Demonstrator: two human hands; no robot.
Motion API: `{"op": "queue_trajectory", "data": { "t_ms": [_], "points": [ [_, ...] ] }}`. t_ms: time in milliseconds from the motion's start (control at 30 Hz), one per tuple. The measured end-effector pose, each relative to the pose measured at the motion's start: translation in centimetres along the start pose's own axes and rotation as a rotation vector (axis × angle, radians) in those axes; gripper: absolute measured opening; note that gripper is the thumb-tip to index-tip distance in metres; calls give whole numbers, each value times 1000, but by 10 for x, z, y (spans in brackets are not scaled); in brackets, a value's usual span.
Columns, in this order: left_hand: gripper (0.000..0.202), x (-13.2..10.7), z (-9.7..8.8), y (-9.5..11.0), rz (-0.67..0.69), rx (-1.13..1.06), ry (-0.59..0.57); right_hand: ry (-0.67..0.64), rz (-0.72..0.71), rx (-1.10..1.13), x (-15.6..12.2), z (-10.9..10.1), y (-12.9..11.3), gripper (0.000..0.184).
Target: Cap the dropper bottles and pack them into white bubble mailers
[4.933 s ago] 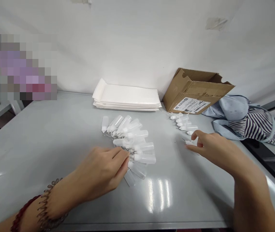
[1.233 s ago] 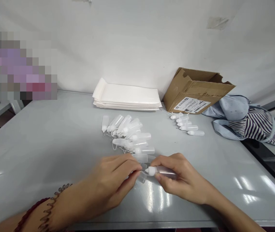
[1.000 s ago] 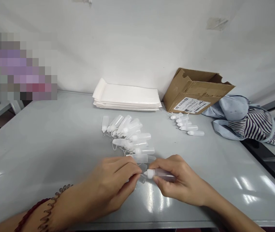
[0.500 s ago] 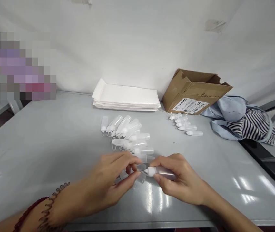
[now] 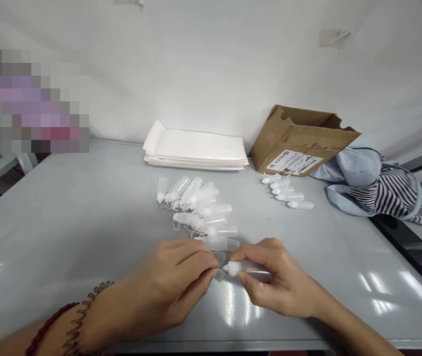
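My right hand [image 5: 279, 279] grips a small clear squeeze bottle [image 5: 253, 270] with a white collar and a thin needle tip, held nearly level and pointing left. My left hand [image 5: 181, 277] is closed in a pinch at the needle's end; whatever sits between its thumb and fingers is hidden. Just beyond both hands lies a loose pile of similar needle-tip bottles [image 5: 216, 221], some with white cap straps. Part of that pile is covered by my left fingers.
Several more needle-tip bottles [image 5: 289, 197] lie in a row at the right. Behind stand a stack of white padded envelopes [image 5: 199, 148] and an open cardboard box [image 5: 300, 146]. A striped cloth bag [image 5: 385, 190] and a dark flat object [image 5: 407, 249] lie far right on the grey table [image 5: 103, 198].
My left fingers have closed together at the needle tip; before, the thumb and forefinger were further apart. The bottle in my right hand stays almost in place.
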State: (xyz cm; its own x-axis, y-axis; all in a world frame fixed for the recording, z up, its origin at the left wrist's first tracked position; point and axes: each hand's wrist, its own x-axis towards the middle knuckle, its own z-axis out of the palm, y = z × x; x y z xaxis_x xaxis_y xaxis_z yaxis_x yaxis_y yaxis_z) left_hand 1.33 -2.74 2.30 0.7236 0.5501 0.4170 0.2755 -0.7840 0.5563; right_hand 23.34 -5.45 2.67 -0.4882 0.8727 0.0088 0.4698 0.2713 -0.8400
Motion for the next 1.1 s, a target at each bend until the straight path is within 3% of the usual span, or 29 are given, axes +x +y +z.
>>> {"op": "queue_trajectory", "data": {
  "t_ms": [700,833,1000,1100],
  "points": [
    [15,-1,3,1,-4,-68,-27,-57,-2,59,2,5,-1,14],
    [17,0,-1,-6,-3,-30,-112,-52,-27,-30,5,5,-2,16],
    [14,0,-16,-17,-62,-12,-138,-23,2,-98,6,-10,-2,21],
    [13,1,-31,-23,-162,22,-133,133,69,-201,6,-29,6,29]
  ]
}}
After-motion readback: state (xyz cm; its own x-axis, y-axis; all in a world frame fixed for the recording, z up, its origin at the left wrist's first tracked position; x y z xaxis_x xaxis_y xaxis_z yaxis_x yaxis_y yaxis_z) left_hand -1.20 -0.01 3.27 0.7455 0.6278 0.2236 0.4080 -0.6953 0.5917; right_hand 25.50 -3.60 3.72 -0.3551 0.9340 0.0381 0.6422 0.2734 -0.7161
